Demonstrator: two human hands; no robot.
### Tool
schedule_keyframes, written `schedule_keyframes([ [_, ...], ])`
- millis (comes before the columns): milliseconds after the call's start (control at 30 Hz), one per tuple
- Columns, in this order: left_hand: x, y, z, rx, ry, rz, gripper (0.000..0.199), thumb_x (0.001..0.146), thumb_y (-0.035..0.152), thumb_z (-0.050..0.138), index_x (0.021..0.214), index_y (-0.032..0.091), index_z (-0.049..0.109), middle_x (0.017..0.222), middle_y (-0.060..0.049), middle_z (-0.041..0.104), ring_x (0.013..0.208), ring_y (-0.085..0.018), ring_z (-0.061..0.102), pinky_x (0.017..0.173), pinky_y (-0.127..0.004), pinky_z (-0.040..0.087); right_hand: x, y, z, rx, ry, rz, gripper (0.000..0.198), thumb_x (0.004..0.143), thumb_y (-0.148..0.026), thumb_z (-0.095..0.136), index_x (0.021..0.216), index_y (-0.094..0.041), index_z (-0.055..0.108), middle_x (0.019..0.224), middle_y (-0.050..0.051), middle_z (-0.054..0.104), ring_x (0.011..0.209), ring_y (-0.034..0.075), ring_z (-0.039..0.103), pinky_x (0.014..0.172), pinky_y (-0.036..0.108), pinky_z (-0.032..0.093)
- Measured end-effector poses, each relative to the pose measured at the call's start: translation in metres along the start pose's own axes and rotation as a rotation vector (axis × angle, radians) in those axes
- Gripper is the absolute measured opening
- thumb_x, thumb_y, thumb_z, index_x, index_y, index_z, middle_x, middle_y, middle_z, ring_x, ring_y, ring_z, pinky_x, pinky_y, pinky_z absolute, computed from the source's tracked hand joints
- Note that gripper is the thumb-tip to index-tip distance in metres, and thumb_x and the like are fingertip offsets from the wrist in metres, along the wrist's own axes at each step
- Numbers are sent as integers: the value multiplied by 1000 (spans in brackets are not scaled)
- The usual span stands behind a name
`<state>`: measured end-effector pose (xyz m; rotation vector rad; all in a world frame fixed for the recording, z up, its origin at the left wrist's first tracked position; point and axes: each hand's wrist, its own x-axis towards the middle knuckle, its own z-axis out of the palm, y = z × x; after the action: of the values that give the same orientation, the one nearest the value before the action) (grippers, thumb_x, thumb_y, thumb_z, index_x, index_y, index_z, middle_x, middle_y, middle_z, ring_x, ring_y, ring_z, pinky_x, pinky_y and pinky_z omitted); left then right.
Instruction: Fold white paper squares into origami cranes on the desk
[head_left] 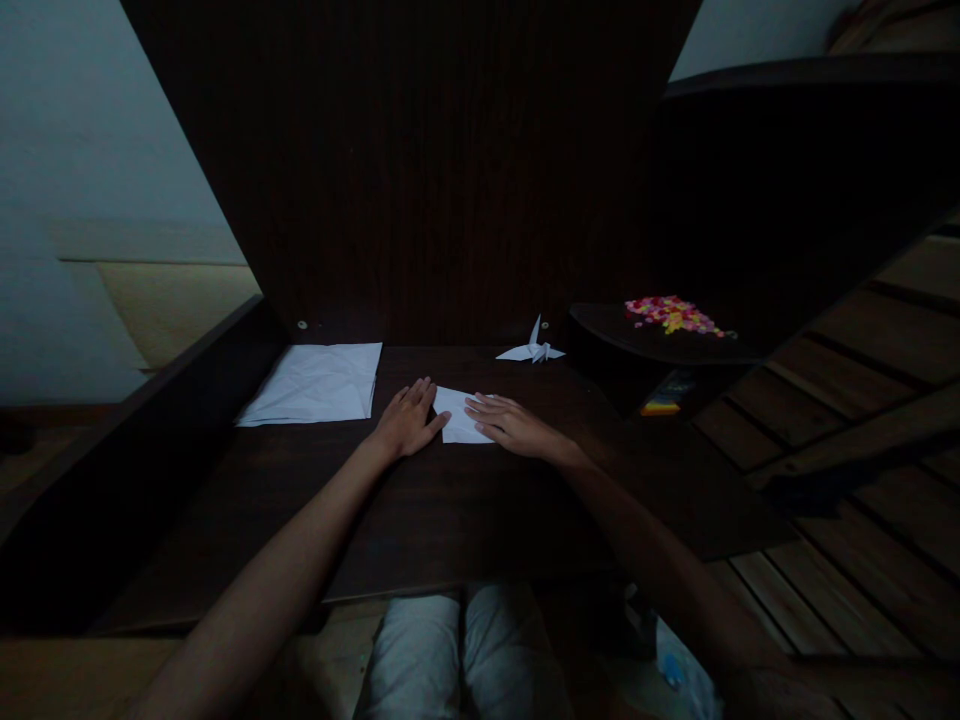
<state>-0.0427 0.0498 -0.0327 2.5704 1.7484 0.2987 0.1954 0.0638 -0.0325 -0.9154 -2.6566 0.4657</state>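
Note:
A folded piece of white paper [459, 425] lies flat on the dark wooden desk in front of me. My left hand [409, 418] rests at its left edge, palm down, with the thumb reaching onto the paper. Over the right part of the sheet lies my right hand [514, 424], its fingers stretched out and pressing flat; they hide that side of the paper. Behind my right hand stands a white origami crane [534, 350], near the back panel. Off to the left of my left hand is a stack of creased white paper sheets [315, 383].
A small curved shelf [600, 325] at the right carries a heap of pink, red and yellow bits [679, 314]. Below it sits a small yellow item [660, 409]. A raised side panel [150, 410] bounds the desk [465, 520] at left. The scene is dim.

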Motion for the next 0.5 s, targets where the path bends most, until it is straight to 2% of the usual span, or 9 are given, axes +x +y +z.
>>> schedule_keyframes([
  [133, 0, 1, -1, 2, -14, -5, 67, 93, 52, 27, 141, 6, 33, 149, -19, 29, 140, -26, 24, 112, -41, 24, -2, 4, -7, 45, -38, -15, 40, 93, -33, 45, 132, -25, 50, 144, 3, 40, 139, 22, 26, 115, 46, 22],
  [300, 1, 1, -1, 11, -26, -2, 68, 93, 52, 26, 142, 6, 31, 150, -18, 28, 140, -27, 22, 113, -42, 22, -7, 11, -20, 153, -62, -17, 31, 87, -32, 55, 116, -26, 65, 136, 2, 51, 137, 23, 31, 113, 47, 26],
  [500, 1, -1, 2, 25, -23, -10, 67, 93, 55, 25, 143, 11, 32, 151, -18, 27, 140, -30, 21, 112, -44, 22, -10, 10, -26, 248, -57, 22, 28, 84, -33, 59, 110, -26, 68, 132, 2, 55, 136, 24, 34, 112, 46, 28],
])
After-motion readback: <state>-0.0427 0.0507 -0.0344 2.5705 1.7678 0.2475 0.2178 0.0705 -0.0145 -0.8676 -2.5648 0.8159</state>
